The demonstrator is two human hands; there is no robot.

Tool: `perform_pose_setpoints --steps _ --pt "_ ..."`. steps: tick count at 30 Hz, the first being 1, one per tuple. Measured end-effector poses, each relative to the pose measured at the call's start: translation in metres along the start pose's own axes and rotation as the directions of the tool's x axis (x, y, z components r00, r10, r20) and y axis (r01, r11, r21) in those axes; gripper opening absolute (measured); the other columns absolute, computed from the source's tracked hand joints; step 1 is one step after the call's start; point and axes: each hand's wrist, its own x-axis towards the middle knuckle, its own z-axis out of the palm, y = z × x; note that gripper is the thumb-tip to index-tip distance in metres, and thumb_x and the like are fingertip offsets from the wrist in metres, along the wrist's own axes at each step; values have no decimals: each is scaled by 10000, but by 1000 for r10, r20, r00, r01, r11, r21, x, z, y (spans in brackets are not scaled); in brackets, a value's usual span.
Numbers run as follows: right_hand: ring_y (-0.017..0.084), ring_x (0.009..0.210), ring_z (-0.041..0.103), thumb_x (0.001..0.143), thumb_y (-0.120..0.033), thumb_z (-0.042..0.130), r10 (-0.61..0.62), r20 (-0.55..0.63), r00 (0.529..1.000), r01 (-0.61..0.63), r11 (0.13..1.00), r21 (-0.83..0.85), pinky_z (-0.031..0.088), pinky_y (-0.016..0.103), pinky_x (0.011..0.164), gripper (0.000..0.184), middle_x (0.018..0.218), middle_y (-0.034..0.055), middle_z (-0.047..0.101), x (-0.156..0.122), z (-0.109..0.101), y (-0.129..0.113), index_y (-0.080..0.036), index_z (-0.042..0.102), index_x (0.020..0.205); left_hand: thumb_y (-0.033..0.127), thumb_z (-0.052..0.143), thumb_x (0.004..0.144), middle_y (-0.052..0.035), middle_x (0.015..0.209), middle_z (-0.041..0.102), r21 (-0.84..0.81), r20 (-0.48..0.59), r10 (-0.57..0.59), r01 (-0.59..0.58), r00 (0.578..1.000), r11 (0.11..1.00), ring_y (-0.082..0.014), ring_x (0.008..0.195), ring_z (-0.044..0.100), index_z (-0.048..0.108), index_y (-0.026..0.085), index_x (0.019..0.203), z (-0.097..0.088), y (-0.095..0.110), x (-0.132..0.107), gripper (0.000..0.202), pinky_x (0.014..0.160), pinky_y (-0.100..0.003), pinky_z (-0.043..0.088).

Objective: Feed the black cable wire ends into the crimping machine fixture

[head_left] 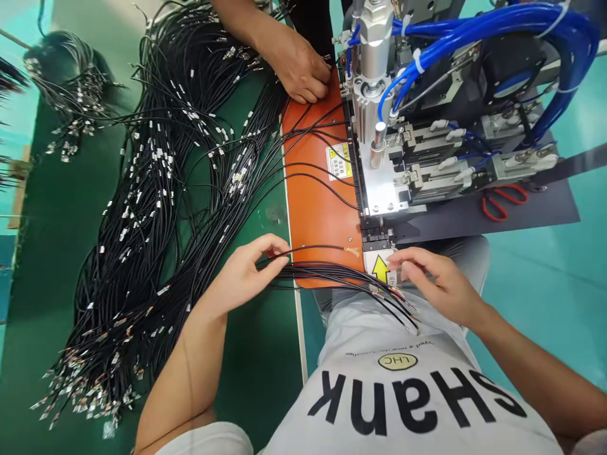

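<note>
My left hand (pixel 253 272) is closed on a black cable (pixel 322 247), pinched between thumb and forefinger, its stripped end showing pale wires over the orange plate. Below that pinch, a bunch of black cables (pixel 332 272) runs out past the same hand, the loose coloured wire ends lying over my lap. My right hand (pixel 439 284) is beside the yellow arrow label (pixel 380 272) at the machine's near end, forefinger and thumb slightly apart with nothing visible between them. Several cables cross the orange plate (pixel 317 208) into the machine's edge (pixel 358 170).
A large heap of black cables (pixel 147 189) with white tags covers the green table (pixel 256 354). Another person's hand (pixel 301 66) works at the plate's far end. Blue air hoses (pixel 474 25) arch over the machine's cylinders. Red-handled scissors (pixel 505 202) lie to the right.
</note>
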Motion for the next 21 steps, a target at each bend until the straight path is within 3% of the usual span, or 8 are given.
perform_pose_setpoints --steps 3,6,8,11,13,15,18,21 --pt "218 1025 656 1009 -300 467 -113 97 989 126 981 -146 518 364 894 255 1140 64 705 -5 4 -10 -243 660 1165 258 592 939 -27 982 686 -6 37 223 -223 974 975 -137 894 635 649 208 1045 26 38 14 129 835 -252 510" --pt "246 1092 652 997 -276 485 -149 145 978 181 953 -242 513 414 954 292 1199 83 702 -14 13 -14 -234 634 1244 211 583 948 -25 935 697 -41 45 434 -432 900 901 -121 854 643 662 193 1016 55 61 35 106 812 -233 503" --pt "252 1093 662 989 -273 500 -152 194 969 195 955 -224 519 422 961 309 1206 93 707 -20 19 -12 -222 633 1263 197 580 950 -35 962 714 -54 8 488 -487 873 872 -122 864 660 666 185 1050 71 65 48 132 809 -228 512" --pt "240 1044 683 971 -277 539 -159 248 956 194 973 -126 533 392 928 265 1140 87 732 -20 20 -8 -213 683 1185 194 574 955 -46 1002 731 -69 -9 487 -486 874 871 -125 879 680 671 181 1094 88 64 58 170 802 -225 526" --pt "213 961 688 959 -273 568 -148 169 974 164 983 -84 537 354 861 196 1050 63 745 -13 14 -8 -218 716 1076 204 573 957 -45 968 732 -56 -11 474 -474 880 879 -126 848 679 676 176 1091 96 65 59 172 780 -228 525" --pt "175 829 669 935 -264 612 -113 -17 993 111 992 -58 520 311 744 129 953 36 739 -2 5 -8 -223 718 996 215 562 964 -44 919 725 -45 -9 462 -462 887 886 -125 799 667 678 170 1090 103 68 58 178 748 -234 517" --pt "144 714 626 869 -260 708 -62 -260 964 65 998 2 470 284 623 153 896 17 722 15 -4 -8 -222 698 1017 228 531 980 -41 862 712 -43 21 450 -449 893 892 -123 730 636 677 168 1095 112 76 58 195 694 -243 492" --pt "133 701 611 856 -245 727 -86 -334 938 98 995 18 456 278 608 94 881 12 717 24 -7 -8 -219 719 946 238 521 986 -40 882 701 -58 35 421 -419 906 906 -122 745 614 670 172 1079 116 82 60 188 704 -249 477"
